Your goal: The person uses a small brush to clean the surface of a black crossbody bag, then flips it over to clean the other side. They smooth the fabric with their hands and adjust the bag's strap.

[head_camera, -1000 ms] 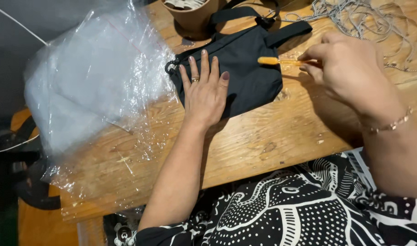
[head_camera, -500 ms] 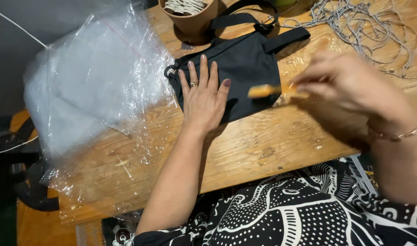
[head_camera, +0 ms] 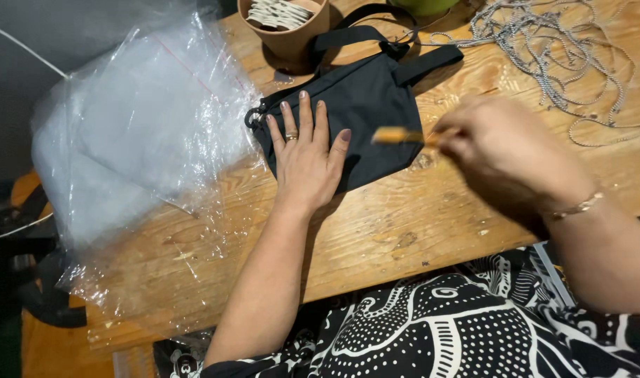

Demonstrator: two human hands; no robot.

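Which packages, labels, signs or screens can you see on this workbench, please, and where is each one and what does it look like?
Clear plastic bags: a crinkled, see-through heap on the table's left end, beside the black pouch.
Tags in a brown cup: pale cards bundled upright, at the table's far edge behind the pouch.
No signs or screens are in view.

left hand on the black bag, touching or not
Touching: the head view shows the left hand lying flat, palm and fingers pressed on the black bag.
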